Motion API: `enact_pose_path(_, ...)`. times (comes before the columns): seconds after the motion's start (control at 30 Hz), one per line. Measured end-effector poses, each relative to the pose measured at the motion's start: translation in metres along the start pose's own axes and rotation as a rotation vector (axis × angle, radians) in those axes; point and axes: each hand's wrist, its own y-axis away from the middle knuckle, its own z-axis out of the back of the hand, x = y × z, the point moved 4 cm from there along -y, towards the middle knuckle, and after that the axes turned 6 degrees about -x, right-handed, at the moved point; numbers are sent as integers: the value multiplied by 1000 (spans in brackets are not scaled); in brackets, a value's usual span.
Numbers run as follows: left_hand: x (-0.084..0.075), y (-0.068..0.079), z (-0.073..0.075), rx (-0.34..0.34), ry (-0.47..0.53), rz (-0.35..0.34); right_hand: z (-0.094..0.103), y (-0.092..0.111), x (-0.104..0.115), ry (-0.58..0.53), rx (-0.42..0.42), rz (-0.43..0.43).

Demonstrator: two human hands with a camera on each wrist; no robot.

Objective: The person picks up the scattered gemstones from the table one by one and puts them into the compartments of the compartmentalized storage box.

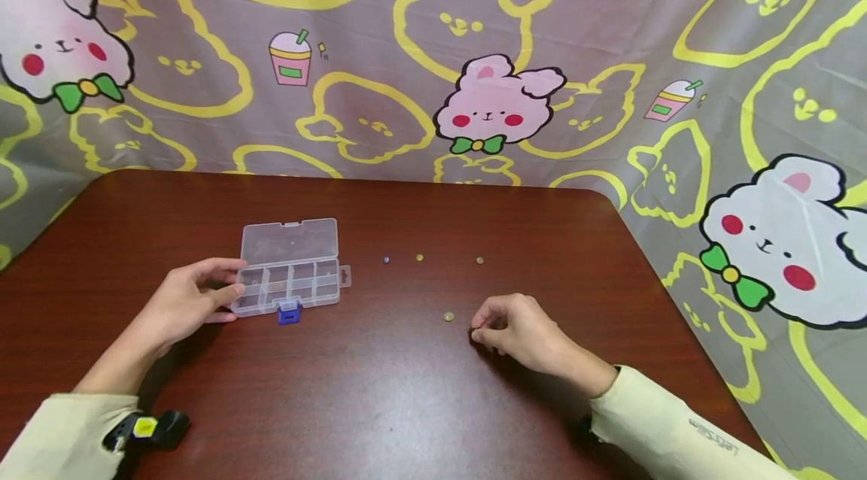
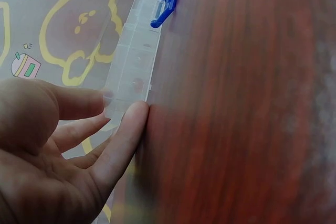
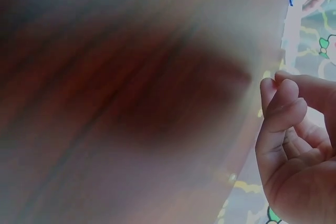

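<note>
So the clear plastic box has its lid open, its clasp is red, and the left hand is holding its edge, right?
Not quite: the clasp is blue, not red, as the head view shows. The clear plastic box does have its lid open, and the left hand is holding its edge.

The bench is reddish-brown with streaked wood grain and rounded far corners. Seen from its middle, a clear compartment box lies at ten o'clock, its lid open toward twelve. Small pieces lie apart on the wood: a blue piece near twelve, a yellow piece toward one, a dull yellowish piece at two, a pale yellowish piece at three.
</note>
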Motion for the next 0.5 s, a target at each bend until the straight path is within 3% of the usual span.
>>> enact_pose_path(0.5, 1, -1, -1, 0, 11, 3, -20, -25, 23, -49, -20, 40)
